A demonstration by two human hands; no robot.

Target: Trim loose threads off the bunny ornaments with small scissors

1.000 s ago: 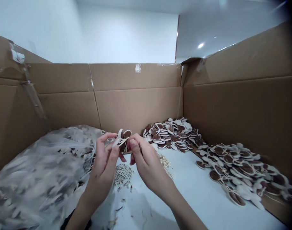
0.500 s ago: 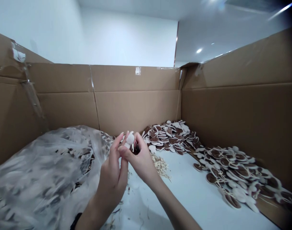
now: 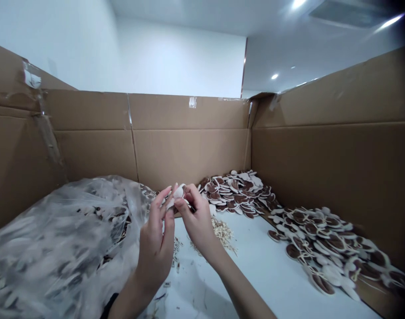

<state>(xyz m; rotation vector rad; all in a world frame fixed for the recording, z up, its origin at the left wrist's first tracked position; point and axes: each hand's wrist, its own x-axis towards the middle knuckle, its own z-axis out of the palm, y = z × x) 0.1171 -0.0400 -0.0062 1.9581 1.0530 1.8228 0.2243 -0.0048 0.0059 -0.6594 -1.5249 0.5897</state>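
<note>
Near the middle of the view, both hands meet around a small white piece (image 3: 179, 192) with a rounded end. My left hand (image 3: 157, 241) has its fingers closed on the piece from the left, fingertips pointing up. From the right, my right hand (image 3: 199, 221) pinches the same piece between thumb and fingers. Its lower part is hidden by the fingers. Just behind the right wrist lies a small heap of pale, short strands (image 3: 224, 232) on the white surface (image 3: 248, 257).
A clear plastic bag (image 3: 69, 235) full of white and brown pieces fills the left side. Brown-and-white flat pieces form one pile (image 3: 235, 192) at the back and another (image 3: 325, 243) at the right. Cardboard walls (image 3: 192, 150) enclose the surface.
The white piece has tilted and sits slightly lower between the fingers. My right thumb has shifted right, away from the left fingers. The view has tipped up slightly.
</note>
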